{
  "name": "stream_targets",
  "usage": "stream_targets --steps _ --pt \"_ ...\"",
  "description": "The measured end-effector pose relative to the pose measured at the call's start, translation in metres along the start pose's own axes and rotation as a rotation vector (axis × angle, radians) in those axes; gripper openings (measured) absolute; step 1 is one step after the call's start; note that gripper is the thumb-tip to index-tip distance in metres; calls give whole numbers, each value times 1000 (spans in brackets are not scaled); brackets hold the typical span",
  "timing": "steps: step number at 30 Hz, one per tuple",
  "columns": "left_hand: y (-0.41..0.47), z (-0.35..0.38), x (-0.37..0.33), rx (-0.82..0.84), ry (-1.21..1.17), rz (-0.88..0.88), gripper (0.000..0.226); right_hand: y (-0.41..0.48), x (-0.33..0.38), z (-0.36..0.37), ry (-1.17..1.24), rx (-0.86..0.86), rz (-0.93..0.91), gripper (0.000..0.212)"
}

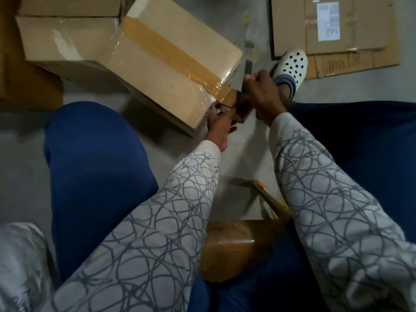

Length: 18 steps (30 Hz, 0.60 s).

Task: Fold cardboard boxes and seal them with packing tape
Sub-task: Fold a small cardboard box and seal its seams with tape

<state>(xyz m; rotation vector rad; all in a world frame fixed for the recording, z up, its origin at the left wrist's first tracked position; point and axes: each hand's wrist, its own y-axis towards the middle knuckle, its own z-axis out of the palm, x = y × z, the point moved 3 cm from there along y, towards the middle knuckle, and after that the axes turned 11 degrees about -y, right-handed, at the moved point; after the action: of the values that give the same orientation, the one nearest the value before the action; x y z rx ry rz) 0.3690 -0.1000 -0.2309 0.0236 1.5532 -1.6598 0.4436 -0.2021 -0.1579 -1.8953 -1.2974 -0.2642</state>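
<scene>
A closed cardboard box [157, 70] lies tilted on the concrete floor, with a strip of brown packing tape [166, 50] along its top seam and down over its near right corner. At that corner my left hand [221, 127] holds the roll of brown tape [242, 109] from below. My right hand [263, 91] grips a knife with a blue handle, its grey blade [239, 76] laid against the tape at the box's corner. My fingertips are partly hidden behind the roll.
More cardboard boxes [65, 41] stand behind at the left. Flattened cardboard [333, 25] with a white label lies at the top right, beside my foot in a white clog [291, 64]. A brown taped bundle [229, 248] sits between my blue-trousered legs.
</scene>
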Motion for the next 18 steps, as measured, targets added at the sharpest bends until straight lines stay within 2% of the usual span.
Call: stream_targets --steps 2,3,4,5,6,7,9,10,11,14,16,18 --pt "-8 -3 -4 35 22 -101 50 0 -7 12 46 30 6 19" --pt "-16 -3 -7 41 112 -170 51 0 -11 16 46 33 9 20" --pt "-24 -5 -10 36 270 -225 54 0 -13 20 40 32 9 20" --pt "-29 -7 -14 -19 487 -193 55 0 -14 21 26 25 0 22" --pt "-34 -11 -24 -141 709 -38 48 0 -14 22 13 16 -10 23" --pt "-42 -14 -38 -291 848 218 33 -1 -14 23 9 1 -27 26" --pt "-56 -14 -65 -436 893 693 17 -2 -12 21 16 -46 -65 27" --pt "-53 -15 -74 -430 916 821 22 -2 -12 20 20 -77 -82 24" --pt "-44 -16 -81 -397 992 854 32 -1 -13 20 22 -104 -101 22" --pt "-6 -18 -85 -250 1266 711 49 -2 -12 22 9 -130 -161 22" --pt "6 -19 -85 -202 1251 719 45 -3 -10 24 3 -126 -182 23" --pt "9 -21 -82 -223 1186 755 42 -3 -10 25 -8 -134 -185 24"
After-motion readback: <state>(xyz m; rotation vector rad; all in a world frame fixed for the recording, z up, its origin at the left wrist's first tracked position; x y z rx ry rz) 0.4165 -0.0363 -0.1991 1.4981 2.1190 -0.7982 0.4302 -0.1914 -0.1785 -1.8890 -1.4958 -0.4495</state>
